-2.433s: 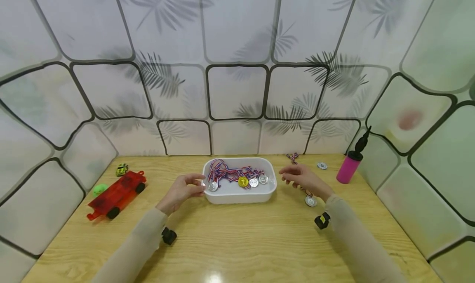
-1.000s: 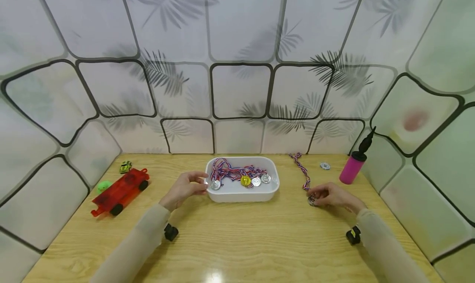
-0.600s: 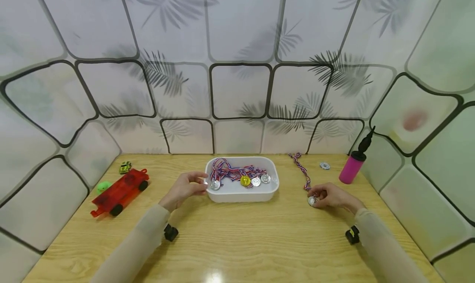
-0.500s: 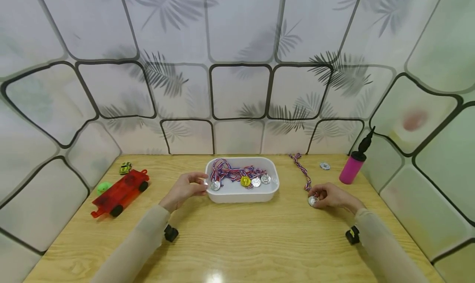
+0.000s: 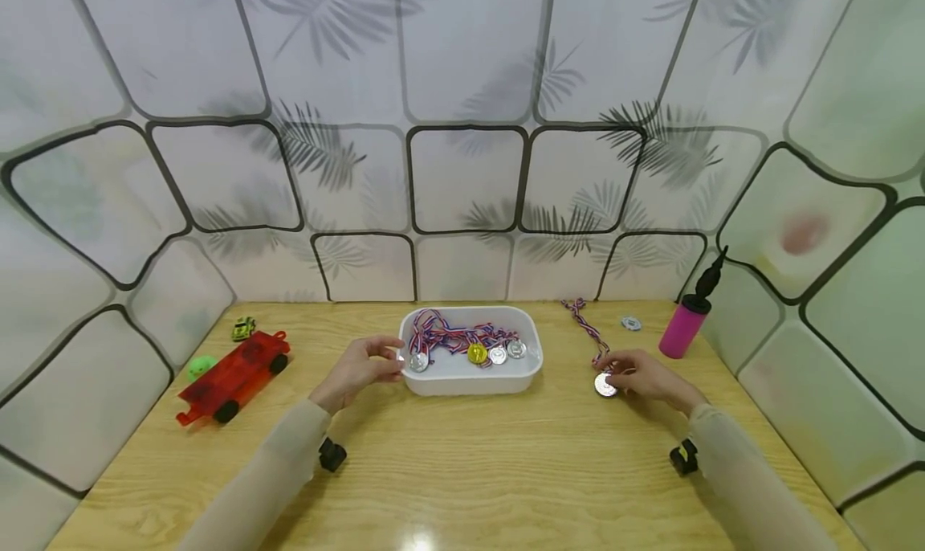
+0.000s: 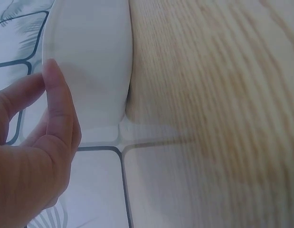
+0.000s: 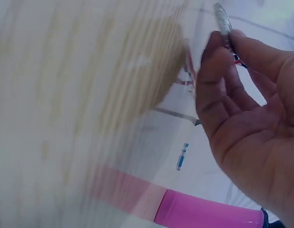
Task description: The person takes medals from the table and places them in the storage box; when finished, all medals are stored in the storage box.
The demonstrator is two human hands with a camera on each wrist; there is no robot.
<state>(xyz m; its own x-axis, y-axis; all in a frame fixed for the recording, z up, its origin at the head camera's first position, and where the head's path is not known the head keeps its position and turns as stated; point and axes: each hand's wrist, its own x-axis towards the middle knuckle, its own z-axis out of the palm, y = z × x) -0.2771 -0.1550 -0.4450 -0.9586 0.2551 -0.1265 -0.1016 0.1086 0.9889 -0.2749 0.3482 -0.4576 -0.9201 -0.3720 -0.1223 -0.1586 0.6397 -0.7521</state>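
A silver medal point(image 5: 605, 385) on a red, white and blue ribbon point(image 5: 588, 324) is pinched at its edge between the thumb and fingers of my right hand point(image 5: 645, 374). In the right wrist view the medal point(image 7: 223, 23) shows edge-on, raised off the wood, while its ribbon trails back over the table. My left hand point(image 5: 359, 370) holds the left end of a white plastic tub point(image 5: 470, 385), fingertips at its rim. Inside the tub lie a gold medal point(image 5: 477, 353), several silver medals point(image 5: 498, 355) and tangled ribbons point(image 5: 462, 338).
A red toy trailer point(image 5: 234, 377), a green ball point(image 5: 201, 366) and a small yellow toy car point(image 5: 243, 328) are at the left. Back right are a poker-chip-like disc point(image 5: 631, 324) and a pink hand pump point(image 5: 681, 332). A patterned curtain point(image 5: 462, 181) encloses the table.
My right hand has gone from beside the tub to the medal on the right, gripped it, and lifted it slightly away from the table's front. My left hand has stayed at the tub.
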